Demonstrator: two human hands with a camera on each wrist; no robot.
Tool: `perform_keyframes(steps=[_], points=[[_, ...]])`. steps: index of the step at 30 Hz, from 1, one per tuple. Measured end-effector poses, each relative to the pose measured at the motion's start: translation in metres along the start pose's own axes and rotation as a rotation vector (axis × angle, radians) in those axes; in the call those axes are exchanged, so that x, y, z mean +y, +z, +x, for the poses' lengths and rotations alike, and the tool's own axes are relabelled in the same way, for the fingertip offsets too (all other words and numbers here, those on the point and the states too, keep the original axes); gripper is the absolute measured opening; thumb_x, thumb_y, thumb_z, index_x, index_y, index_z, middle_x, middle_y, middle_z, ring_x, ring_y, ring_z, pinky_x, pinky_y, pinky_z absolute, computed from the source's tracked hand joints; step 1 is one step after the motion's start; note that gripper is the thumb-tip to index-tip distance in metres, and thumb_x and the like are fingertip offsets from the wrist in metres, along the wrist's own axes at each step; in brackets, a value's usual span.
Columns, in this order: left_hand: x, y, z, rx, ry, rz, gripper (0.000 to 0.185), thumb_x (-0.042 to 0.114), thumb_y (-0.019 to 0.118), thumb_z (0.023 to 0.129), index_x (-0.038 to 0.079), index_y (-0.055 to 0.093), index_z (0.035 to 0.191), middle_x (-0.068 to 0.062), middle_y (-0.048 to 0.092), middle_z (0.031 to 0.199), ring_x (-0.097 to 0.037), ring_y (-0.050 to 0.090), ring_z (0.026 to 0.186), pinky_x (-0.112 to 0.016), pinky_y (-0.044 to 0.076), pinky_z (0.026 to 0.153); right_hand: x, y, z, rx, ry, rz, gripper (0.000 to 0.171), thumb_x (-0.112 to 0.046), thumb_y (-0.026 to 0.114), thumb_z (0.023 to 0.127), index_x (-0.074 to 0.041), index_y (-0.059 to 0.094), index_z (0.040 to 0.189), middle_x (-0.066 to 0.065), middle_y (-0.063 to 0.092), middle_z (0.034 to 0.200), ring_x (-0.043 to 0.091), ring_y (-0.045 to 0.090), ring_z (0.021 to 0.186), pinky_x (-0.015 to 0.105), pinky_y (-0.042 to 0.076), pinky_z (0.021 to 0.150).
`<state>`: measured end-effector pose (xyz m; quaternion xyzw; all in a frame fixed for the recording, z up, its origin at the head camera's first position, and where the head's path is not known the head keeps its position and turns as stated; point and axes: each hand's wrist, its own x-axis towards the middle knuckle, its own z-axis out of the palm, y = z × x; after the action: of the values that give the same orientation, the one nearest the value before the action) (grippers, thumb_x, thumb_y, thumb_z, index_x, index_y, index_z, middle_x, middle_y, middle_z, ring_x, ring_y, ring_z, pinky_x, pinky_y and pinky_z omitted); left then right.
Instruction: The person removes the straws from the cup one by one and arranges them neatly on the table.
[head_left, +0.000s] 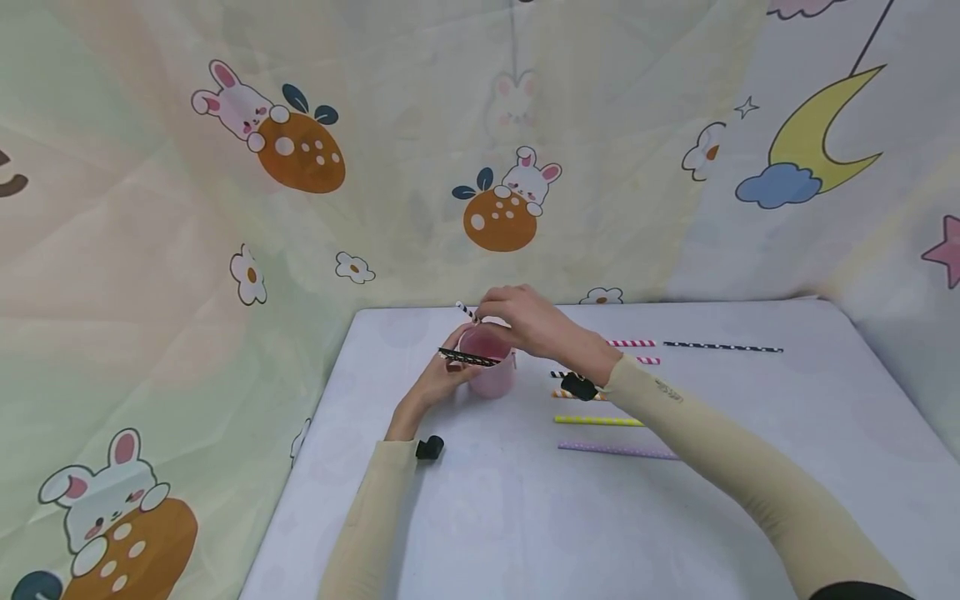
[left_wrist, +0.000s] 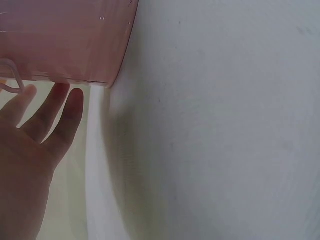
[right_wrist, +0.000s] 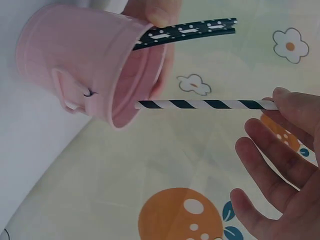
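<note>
A small pink bucket [head_left: 492, 385] with little side handles stands on the white table. My left hand [head_left: 437, 382] holds it from the left, its thumb at the rim beside black straws with white marks [right_wrist: 187, 33] that lean out of the mouth. Over the bucket, my right hand [head_left: 534, 323] pinches a black-and-white striped paper straw [right_wrist: 207, 104] near one end between thumb and forefinger. The straw's other end is at the bucket's opening, while the remaining right fingers are spread loosely, as the right wrist view shows.
Right of the bucket, paper straws lie in rows: red-striped [head_left: 632, 343], black dotted [head_left: 723, 347], orange-striped [head_left: 562, 394], yellow [head_left: 600, 421] and purple [head_left: 618, 451]. My right forearm crosses over some of them. A printed cloth [head_left: 405, 200] hangs behind the table.
</note>
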<state>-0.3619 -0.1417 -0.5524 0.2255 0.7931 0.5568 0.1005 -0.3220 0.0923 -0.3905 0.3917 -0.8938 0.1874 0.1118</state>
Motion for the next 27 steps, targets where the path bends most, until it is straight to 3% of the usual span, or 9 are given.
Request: perform_keyframes(steps=[9,16,27], points=[[0.028,-0.001,-0.008,-0.030,0.013,-0.014,0.080,0.014,0.073,0.092,0.018,0.029,0.158,-0.014,0.042,0.155,-0.020,0.052,0.117,-0.031,0.046,0.094,0.000,-0.020,-0.009,0.068,-0.072,-0.014,0.014,-0.017,0.073,0.093,-0.013,0.075,0.107,0.003,0.071,0.110,0.022,0.065,0.108,0.046,0.049,0.098],[0.029,0.000,-0.008,-0.025,-0.011,-0.019,0.081,0.014,0.074,0.092,0.024,0.029,0.158,-0.011,0.041,0.156,-0.023,0.051,0.119,-0.035,0.045,0.096,0.001,-0.038,-0.021,0.111,-0.084,-0.033,0.012,-0.018,0.074,0.092,-0.012,0.075,0.102,0.003,0.071,0.103,0.022,0.066,0.101,0.045,0.050,0.095],[0.028,0.000,-0.010,-0.011,0.003,-0.001,0.081,0.014,0.074,0.092,0.022,0.029,0.159,-0.015,0.044,0.152,-0.018,0.052,0.110,-0.031,0.046,0.093,0.021,-0.058,-0.046,0.192,-0.118,-0.044,0.008,-0.015,0.077,0.089,-0.010,0.075,0.096,0.003,0.071,0.096,0.022,0.066,0.093,0.043,0.052,0.087]])
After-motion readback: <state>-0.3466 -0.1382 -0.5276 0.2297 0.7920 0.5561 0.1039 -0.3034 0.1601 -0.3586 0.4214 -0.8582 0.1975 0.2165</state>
